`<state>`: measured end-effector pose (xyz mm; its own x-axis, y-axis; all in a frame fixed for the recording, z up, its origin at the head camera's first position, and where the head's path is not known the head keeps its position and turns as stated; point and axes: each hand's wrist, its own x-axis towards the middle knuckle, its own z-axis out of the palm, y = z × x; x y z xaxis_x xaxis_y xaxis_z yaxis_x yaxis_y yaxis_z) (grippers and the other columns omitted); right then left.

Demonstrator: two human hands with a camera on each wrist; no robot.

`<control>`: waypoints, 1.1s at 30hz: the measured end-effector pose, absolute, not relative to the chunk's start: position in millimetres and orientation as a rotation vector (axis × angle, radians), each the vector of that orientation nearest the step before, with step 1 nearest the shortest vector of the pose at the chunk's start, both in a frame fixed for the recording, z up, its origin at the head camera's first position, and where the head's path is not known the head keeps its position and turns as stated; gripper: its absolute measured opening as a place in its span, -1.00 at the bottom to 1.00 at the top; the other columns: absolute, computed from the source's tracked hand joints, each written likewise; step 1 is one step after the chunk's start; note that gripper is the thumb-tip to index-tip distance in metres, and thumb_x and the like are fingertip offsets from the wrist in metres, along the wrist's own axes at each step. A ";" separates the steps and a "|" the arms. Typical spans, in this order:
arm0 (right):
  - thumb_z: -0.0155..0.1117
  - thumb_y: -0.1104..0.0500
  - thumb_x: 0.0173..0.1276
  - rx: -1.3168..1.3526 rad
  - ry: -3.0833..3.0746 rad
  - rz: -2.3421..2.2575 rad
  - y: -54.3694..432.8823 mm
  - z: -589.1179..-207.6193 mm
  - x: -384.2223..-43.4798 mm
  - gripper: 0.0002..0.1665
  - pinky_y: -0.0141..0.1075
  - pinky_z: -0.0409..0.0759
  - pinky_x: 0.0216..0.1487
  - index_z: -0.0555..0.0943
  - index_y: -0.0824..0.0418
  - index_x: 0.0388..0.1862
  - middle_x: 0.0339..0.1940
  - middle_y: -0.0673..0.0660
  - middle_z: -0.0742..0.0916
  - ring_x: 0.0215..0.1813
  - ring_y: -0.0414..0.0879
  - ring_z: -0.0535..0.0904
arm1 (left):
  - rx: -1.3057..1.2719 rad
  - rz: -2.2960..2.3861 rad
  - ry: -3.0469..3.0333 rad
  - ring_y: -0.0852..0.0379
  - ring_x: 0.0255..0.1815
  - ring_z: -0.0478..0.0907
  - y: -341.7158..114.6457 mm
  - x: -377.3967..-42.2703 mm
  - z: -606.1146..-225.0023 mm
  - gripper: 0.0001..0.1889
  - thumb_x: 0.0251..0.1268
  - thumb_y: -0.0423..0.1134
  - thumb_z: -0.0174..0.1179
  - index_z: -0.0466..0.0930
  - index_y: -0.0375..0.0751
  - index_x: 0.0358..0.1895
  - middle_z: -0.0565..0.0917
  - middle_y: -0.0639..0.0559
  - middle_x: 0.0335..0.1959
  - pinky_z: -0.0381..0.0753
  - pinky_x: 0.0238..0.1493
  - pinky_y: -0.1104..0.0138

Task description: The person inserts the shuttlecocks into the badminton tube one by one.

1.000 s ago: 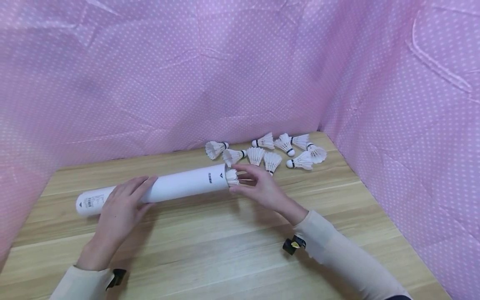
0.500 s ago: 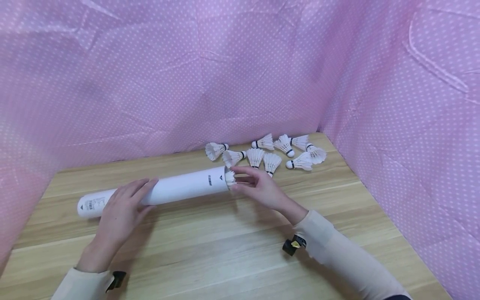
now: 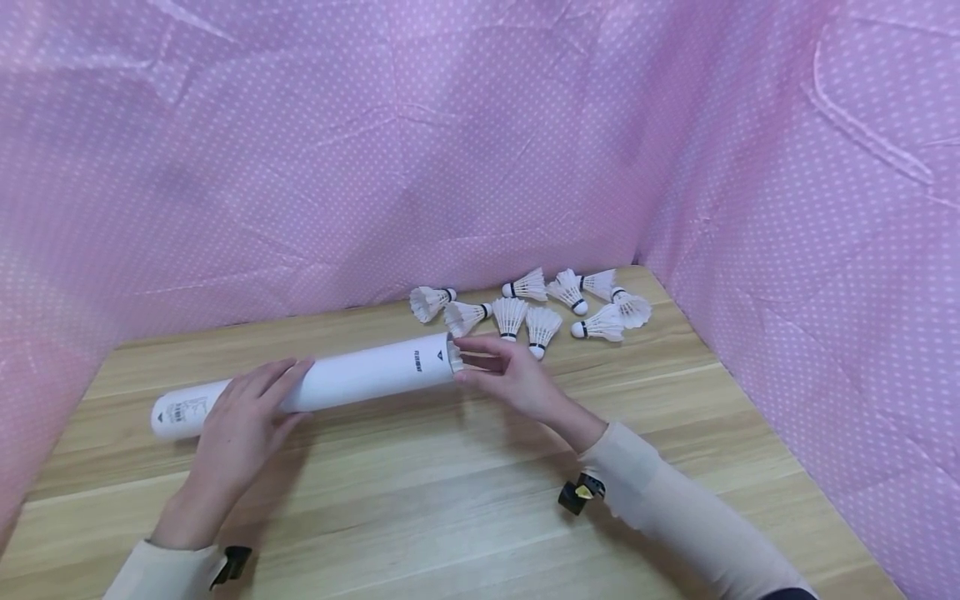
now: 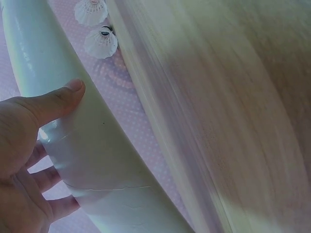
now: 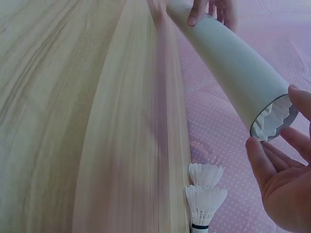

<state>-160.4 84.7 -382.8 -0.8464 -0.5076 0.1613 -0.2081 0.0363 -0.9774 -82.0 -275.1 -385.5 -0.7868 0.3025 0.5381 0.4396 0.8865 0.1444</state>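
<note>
A long white tube [image 3: 367,372] is held over the wooden table, slightly raised toward its mouth on the right. My left hand [image 3: 240,425] grips it near its left part, thumb on one side and fingers on the other, as the left wrist view also shows. At the mouth is my right hand [image 3: 525,383], its digits spread about the rim. In the right wrist view, the white feathers of a shuttlecock [image 5: 273,116] fill the opening, just within the rim, and a fingertip reaches to them. The cork end of this shuttlecock is hidden inside the tube.
Several loose shuttlecocks [image 3: 542,327] lie along the back of the wooden table [image 3: 420,517], behind and right of the tube's mouth. A pink dotted cloth [image 3: 360,167] hangs close behind the table and along its right side.
The shuttlecock has slid left into the tube, its feathers sticking out less than before. My right hand has followed it a little leftward to the rim; my left hand keeps its grip.
</note>
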 end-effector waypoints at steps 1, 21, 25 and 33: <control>0.40 0.34 0.32 -0.749 2.090 -1.890 84.3 -382.9 -160.3 -0.41 -0.20 0.60 0.24 0.51 0.37 0.32 0.33 0.25 0.59 0.30 0.10 0.56 | -0.536 -0.358 -2.536 -0.32 0.09 0.54 -275.5 -82.0 -385.8 -0.05 -0.38 -0.50 0.65 0.51 -0.15 0.33 0.59 -0.24 0.15 0.46 0.19 -0.20; 0.36 0.04 0.41 -0.893 2.328 -1.608 99.8 -384.2 -155.3 -0.27 -0.18 0.43 0.41 0.37 0.08 0.51 0.48 0.03 0.46 0.42 -0.04 0.43 | -0.543 -0.369 -2.525 -0.33 0.06 0.55 -278.0 -82.3 -387.8 -0.05 -0.43 -0.53 0.65 0.53 -0.17 0.31 0.60 -0.24 0.13 0.46 0.19 -0.18; 0.42 0.07 0.36 -0.839 2.334 -1.629 117.1 -385.5 -158.9 -0.28 -0.09 0.41 0.43 0.42 0.07 0.46 0.43 0.06 0.51 0.40 0.02 0.44 | -0.540 -0.367 -2.529 -0.33 0.07 0.55 -278.9 -82.4 -387.9 -0.06 -0.41 -0.51 0.64 0.53 -0.18 0.31 0.60 -0.25 0.13 0.46 0.19 -0.18; 0.52 0.25 0.22 -0.827 2.436 -1.677 159.3 -390.2 -172.7 -0.28 0.10 0.50 0.32 0.50 0.26 0.36 0.26 0.14 0.64 0.28 0.16 0.52 | -0.541 -0.371 -2.528 -0.33 0.07 0.54 -282.0 -82.5 -389.3 -0.05 -0.41 -0.50 0.65 0.52 -0.18 0.32 0.60 -0.23 0.13 0.45 0.19 -0.16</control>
<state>-172.7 159.3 -390.2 -0.8528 -0.4650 0.2377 -0.3881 0.2596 -0.8843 -82.5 -282.0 -389.3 -0.7832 0.3014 0.5438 0.4451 0.8825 0.1519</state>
